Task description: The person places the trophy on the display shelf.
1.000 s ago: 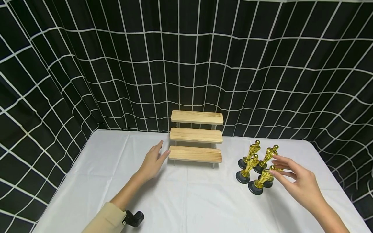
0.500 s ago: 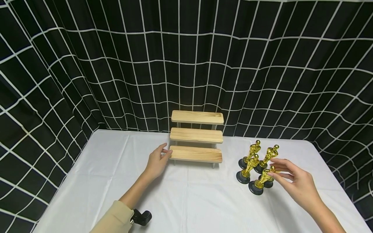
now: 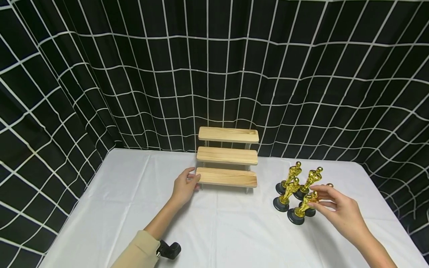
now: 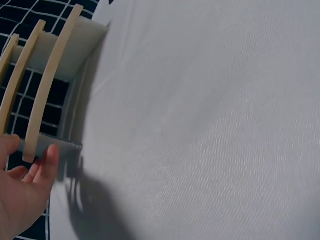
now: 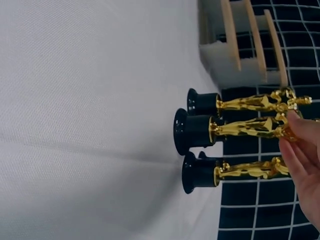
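A three-tier display stand with wooden shelves and pale side legs stands at the back middle. My left hand holds the left end of its lowest shelf, thumb on top and fingers below; in the left wrist view the shelf end lies between thumb and fingers. Several gold figure trophies on round black bases stand upright at the right. My right hand pinches the upper part of the front trophy. In the right wrist view its base shows, while the fingers hide its head.
A white cloth covers the table. Behind it and at both sides hangs a black curtain with a white grid. A black device is strapped at my left wrist, by the beige sleeve.
My left hand has moved right to the lowest shelf's end and taken hold of it. My right hand's fingers have closed in on the front trophy, which stays in place.
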A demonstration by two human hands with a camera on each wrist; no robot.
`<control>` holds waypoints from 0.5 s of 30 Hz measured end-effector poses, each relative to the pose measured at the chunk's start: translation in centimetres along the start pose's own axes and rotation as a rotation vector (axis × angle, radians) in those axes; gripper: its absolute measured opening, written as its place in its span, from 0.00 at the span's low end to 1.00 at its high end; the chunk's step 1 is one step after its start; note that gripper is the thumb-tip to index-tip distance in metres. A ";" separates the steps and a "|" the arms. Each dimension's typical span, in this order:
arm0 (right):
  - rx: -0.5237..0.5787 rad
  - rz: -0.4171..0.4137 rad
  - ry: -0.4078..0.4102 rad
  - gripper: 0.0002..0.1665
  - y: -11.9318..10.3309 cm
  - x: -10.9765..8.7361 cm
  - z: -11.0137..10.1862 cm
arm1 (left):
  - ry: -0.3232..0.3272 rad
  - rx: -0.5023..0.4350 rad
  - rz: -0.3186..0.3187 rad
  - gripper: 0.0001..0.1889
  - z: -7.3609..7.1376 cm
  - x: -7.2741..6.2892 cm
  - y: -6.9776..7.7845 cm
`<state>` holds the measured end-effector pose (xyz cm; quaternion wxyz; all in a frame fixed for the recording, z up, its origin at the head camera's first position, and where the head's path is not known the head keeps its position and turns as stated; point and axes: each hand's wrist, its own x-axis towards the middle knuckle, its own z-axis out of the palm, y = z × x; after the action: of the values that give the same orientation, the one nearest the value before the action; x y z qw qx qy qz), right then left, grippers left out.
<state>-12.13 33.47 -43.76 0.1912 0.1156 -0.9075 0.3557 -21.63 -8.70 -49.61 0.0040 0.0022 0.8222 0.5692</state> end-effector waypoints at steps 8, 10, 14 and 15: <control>0.004 -0.020 -0.008 0.28 -0.3 0.0 -0.2 | 0.007 -0.069 -0.033 0.26 0.4 0.0 -0.3; -0.001 -0.017 -0.019 0.28 -0.4 0.0 -0.3 | 0.007 -0.076 -0.040 0.26 0.5 0.1 -0.4; -0.032 -0.009 -0.030 0.29 -0.5 0.1 -0.6 | 0.007 -0.099 -0.055 0.27 0.6 0.2 -0.3; -0.037 -0.009 -0.031 0.29 -0.6 0.2 -0.7 | 0.008 -0.110 -0.058 0.27 0.7 0.2 -0.2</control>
<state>-11.87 33.49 -42.86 0.1807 0.1216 -0.9162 0.3363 -21.84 -8.15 -50.07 0.0175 -0.0243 0.7895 0.6130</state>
